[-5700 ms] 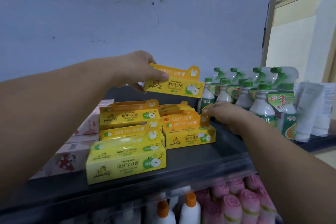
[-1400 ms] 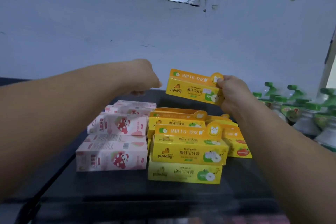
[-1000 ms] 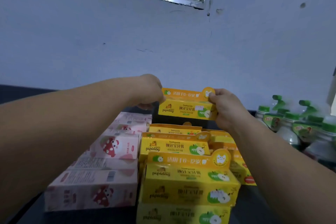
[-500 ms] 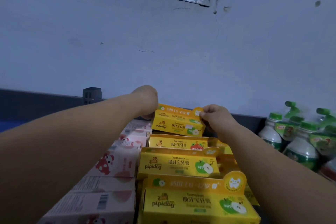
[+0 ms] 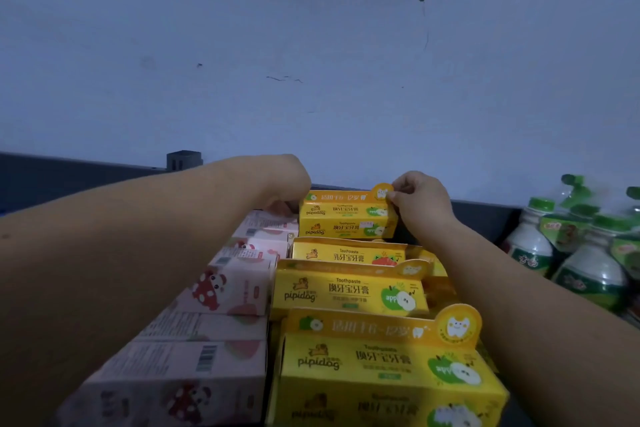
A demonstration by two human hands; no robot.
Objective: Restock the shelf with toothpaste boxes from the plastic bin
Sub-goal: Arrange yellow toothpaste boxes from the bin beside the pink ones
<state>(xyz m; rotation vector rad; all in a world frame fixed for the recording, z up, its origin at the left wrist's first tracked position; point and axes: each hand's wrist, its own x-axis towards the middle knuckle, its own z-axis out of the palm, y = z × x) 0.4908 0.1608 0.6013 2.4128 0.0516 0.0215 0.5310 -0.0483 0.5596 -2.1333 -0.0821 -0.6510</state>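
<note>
Fingers [image 5: 403, 188] curled, right hand [image 5: 424, 199] pinching toothpaste box [image 5: 346, 209] tab

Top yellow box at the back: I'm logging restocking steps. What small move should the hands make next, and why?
Probably release it. The top yellow box already appears to sit squarely on the lower yellow box, the right hand pinching its round tab and the left hand at its left end, grip hidden. Letting go should finish this placement.
</note>
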